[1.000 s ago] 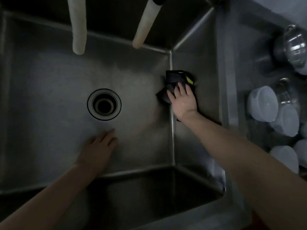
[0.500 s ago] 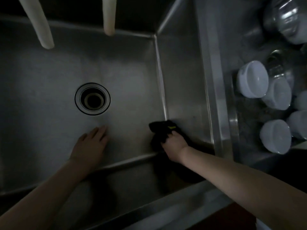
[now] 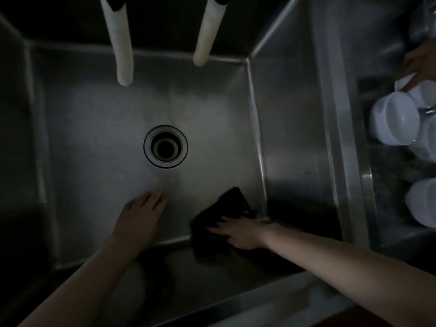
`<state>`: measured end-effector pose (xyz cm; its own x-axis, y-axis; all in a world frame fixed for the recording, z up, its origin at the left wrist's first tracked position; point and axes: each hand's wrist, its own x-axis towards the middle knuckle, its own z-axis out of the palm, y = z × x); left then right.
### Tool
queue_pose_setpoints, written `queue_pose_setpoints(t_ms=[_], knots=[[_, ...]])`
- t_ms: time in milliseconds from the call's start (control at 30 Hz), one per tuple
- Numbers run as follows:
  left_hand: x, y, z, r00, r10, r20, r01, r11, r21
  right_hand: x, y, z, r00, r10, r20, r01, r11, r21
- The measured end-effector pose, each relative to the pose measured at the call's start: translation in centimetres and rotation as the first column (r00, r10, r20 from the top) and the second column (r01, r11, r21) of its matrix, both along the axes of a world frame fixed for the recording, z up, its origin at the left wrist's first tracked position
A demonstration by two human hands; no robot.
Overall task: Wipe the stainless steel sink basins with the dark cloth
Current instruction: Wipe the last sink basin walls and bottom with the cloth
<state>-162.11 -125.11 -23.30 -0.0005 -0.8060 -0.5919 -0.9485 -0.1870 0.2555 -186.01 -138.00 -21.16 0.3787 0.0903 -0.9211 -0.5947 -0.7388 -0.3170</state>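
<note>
r hand (image 3: pixel 240 234) pressing 1 dark cloth (image 3: pixel 226 206) into near-right corner of 1 sink basin (image 3: pixel 94 138).
r fingers lying spread flat on it; l hand (image 3: pixel 139 215) resting flat, fingers straight, nr 1 drain (image 3: pixel 165 146); 2 spouts (image 3: pixel 120 43) hanging above.

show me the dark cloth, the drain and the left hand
dark cloth (image 3: pixel 226 208): head view, upper fold beyond the fingers
drain (image 3: pixel 165 146): head view, dark centre of its opening
left hand (image 3: pixel 139 214): head view, back of the hand

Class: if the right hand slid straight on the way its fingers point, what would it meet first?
Most likely the left hand, near its wrist: the right hand, pressing the dark cloth, points leftward along the sink basin's near edge, only bare steel between.
</note>
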Motion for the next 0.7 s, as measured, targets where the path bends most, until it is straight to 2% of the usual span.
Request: queue_pose_setpoints(t_ms=[100, 233, 367, 433, 500, 567, 700], knots=[[1.5, 1.1, -0.8, 0.998, 0.000, 0.059, 0.000, 1.000, 0.012, 2.0, 1.7, -1.3, 0.984, 0.008, 0.175, 0.002, 0.999, -0.052], [3.0, 2.0, -0.9, 0.996, 0.031, 0.079, -0.030, 0.999, -0.013, 4.2, 0.1, -3.1, 0.938, 0.098, 0.332, -0.010, 0.966, -0.258], [3.6, 1.5, -0.4, 0.995, 0.091, 0.038, -0.092, 0.996, 0.014, 6.0, -5.3, -4.1, 0.917, -0.050, 0.395, 0.237, 0.866, -0.441], [3.5, 1.6, 0.0, 0.993, 0.118, 0.025, -0.118, 0.993, -0.009, 5.6, -7.5, -4.6, 0.897, -0.184, 0.402, 0.379, 0.787, -0.486], [3.5, 1.9, -0.1, 0.991, 0.135, 0.014, -0.135, 0.990, 0.027, 4.5, -8.2, -5.0, 0.888, -0.274, 0.370, 0.436, 0.759, -0.483], [3.8, 2.1, 0.0, 0.990, 0.140, 0.012, -0.141, 0.986, 0.086, 3.6, -7.1, -4.6, 0.910, -0.268, 0.316, 0.397, 0.783, -0.479], [4.3, 2.7, -0.3, 0.979, 0.202, -0.029, -0.200, 0.978, 0.064, 3.6, -2.8, -3.6, 0.963, -0.120, 0.240, 0.213, 0.886, -0.413]])
